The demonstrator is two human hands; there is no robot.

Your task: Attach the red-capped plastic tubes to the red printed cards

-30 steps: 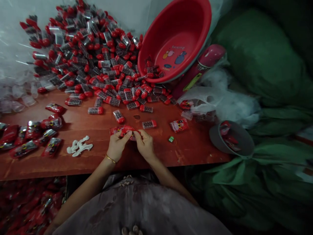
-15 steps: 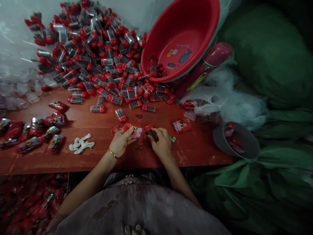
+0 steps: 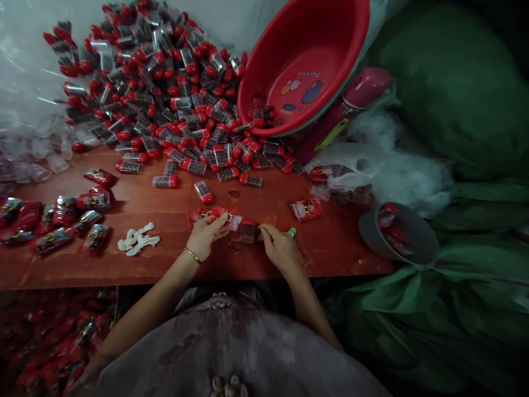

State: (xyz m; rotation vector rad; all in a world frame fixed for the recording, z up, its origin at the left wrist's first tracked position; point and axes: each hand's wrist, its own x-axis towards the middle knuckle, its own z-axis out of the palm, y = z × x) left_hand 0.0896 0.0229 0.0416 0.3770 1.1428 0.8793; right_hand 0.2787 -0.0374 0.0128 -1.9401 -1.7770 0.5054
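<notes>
My left hand [image 3: 204, 238] is closed on a red printed wrapper [image 3: 225, 214], the thumb pressed on top of it. The wrapper's clear pinkish end points right. Against that end is a small red-capped clear tube [image 3: 247, 231] with dark contents, blurred. My right hand [image 3: 283, 251] pinches at the tube's right edge; its exact hold is partly hidden by blur. Another red wrapper [image 3: 197, 216] lies partly behind my left fingers. A single red-capped tube [image 3: 204, 192] lies on the table just beyond my hands.
A big heap of red-capped tubes [image 3: 165, 99] covers the back, beside a tilted red basin [image 3: 268, 66]. Filled red packets [image 3: 52, 240] lie left, near a crumpled white strip [image 3: 138, 240]. Right are a flat printed wrapper [image 3: 306, 209], a grey bowl [image 3: 425, 242] and plastic bags [image 3: 405, 165].
My right hand has shifted right and slightly down, its fingers moving from around the tube to its right edge. The tube now sits at the wrapper's end. My left hand stays nearly still.
</notes>
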